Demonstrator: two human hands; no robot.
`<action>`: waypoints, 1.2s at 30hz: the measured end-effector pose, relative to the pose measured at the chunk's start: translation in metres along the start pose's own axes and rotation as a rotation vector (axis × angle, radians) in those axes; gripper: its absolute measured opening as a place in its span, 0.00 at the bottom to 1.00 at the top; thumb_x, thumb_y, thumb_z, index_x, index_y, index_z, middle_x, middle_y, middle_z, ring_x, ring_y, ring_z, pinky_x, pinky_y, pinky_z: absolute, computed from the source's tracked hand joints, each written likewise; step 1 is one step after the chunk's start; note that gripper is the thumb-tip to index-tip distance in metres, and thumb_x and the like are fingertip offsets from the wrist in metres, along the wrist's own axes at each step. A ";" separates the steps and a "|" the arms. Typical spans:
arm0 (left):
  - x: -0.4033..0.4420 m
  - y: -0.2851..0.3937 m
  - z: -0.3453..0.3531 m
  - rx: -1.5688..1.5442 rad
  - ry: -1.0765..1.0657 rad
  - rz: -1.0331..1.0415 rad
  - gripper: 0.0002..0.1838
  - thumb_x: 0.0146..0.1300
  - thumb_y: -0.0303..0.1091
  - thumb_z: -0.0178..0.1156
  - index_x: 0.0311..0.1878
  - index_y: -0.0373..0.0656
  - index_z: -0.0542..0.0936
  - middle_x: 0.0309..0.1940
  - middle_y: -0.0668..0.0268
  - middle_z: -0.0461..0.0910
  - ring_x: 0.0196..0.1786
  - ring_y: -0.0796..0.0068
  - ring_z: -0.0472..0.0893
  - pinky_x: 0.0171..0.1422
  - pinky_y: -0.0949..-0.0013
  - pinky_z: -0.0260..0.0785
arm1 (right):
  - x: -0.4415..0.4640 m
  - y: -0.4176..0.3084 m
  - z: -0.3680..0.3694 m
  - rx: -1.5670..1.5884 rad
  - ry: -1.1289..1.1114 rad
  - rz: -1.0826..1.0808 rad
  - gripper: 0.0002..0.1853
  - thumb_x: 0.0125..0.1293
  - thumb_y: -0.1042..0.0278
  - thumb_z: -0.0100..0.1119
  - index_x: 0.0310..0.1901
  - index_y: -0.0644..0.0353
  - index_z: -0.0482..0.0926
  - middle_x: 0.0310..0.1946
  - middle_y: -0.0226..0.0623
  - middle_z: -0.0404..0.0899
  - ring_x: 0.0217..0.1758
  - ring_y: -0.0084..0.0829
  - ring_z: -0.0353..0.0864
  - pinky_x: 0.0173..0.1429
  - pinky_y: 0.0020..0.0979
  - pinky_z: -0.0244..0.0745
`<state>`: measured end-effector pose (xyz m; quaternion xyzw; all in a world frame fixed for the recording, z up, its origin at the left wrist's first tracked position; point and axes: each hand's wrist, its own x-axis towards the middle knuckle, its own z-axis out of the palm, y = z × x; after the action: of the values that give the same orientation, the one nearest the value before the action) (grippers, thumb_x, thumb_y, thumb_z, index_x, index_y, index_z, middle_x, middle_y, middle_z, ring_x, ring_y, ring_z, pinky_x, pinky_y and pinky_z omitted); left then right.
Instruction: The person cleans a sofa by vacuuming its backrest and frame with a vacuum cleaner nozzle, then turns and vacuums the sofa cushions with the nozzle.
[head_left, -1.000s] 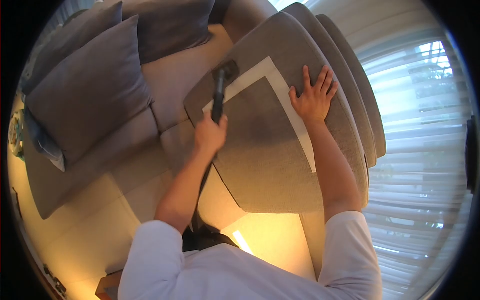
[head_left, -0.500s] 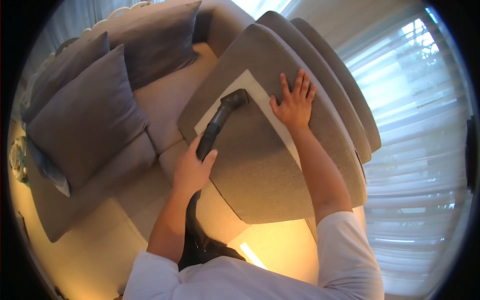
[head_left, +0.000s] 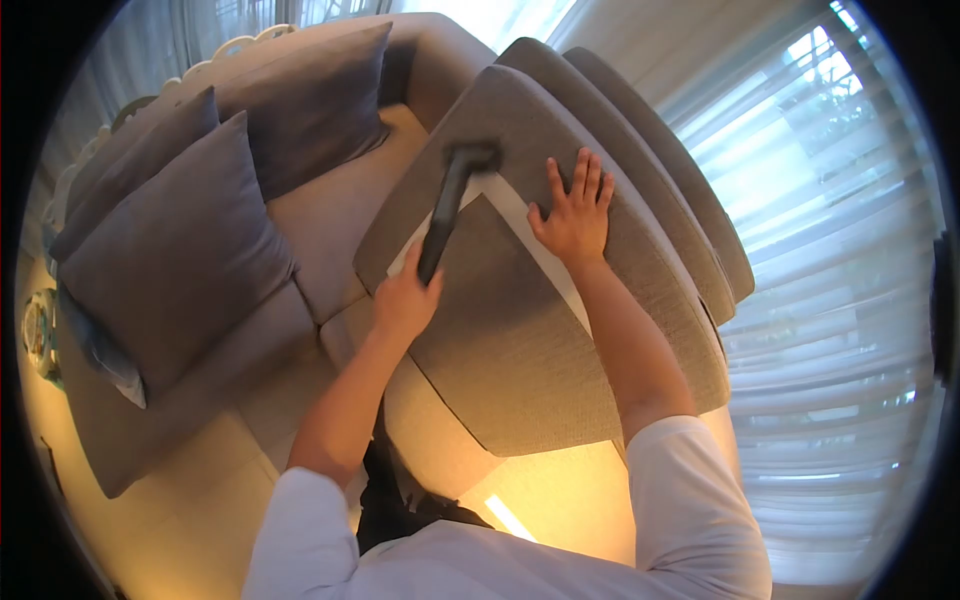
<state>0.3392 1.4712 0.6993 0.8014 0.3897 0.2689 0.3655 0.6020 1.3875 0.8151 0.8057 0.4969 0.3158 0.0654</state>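
My left hand (head_left: 406,303) is wrapped round the dark handle of a vacuum cleaner hose wand (head_left: 445,212). The wand's head, slightly blurred, rests at the upper part of a large grey-brown sofa cushion (head_left: 520,330), just above the corner of a pale V-shaped band (head_left: 538,232) on its face. On the right of this cushion my right hand (head_left: 574,222) lies flat with fingers spread, pressing its surface. Two more cushions (head_left: 640,150) stand stacked behind it. Part of the hose is hidden by my left arm.
A beige sofa (head_left: 325,230) stretches to the left, with several grey pillows (head_left: 175,260) on it. Sheer white curtains (head_left: 830,380) hang over the window at right. A strip of light (head_left: 510,517) falls on the floor near my body.
The vacuum head has moved up the cushion, from the pale band's inner edge to above its corner, with my left hand following up and right. My right hand stays on the cushion.
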 end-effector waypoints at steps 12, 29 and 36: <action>0.068 0.086 -0.035 -0.077 0.095 0.006 0.34 0.69 0.41 0.64 0.76 0.46 0.67 0.35 0.45 0.85 0.41 0.43 0.87 0.48 0.51 0.78 | 0.001 0.004 0.007 0.096 0.066 -0.003 0.47 0.66 0.43 0.58 0.81 0.58 0.55 0.83 0.58 0.45 0.87 0.56 0.41 0.85 0.61 0.33; 0.001 0.109 -0.074 -0.175 0.105 0.059 0.35 0.69 0.51 0.63 0.76 0.49 0.69 0.44 0.42 0.86 0.50 0.41 0.86 0.55 0.46 0.76 | 0.000 0.032 -0.062 0.475 0.295 -0.062 0.29 0.68 0.64 0.57 0.70 0.65 0.70 0.66 0.52 0.76 0.73 0.50 0.72 0.78 0.49 0.62; -0.088 0.153 -0.036 -0.191 -0.035 0.026 0.39 0.69 0.52 0.62 0.79 0.47 0.63 0.46 0.44 0.87 0.51 0.39 0.86 0.58 0.46 0.76 | -0.089 0.117 -0.118 0.314 -0.077 0.247 0.28 0.73 0.52 0.57 0.71 0.53 0.72 0.61 0.49 0.79 0.66 0.50 0.78 0.67 0.50 0.72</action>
<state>0.3303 1.3475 0.8292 0.7723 0.3454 0.2956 0.4436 0.5957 1.2300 0.9180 0.8723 0.4344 0.2092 -0.0813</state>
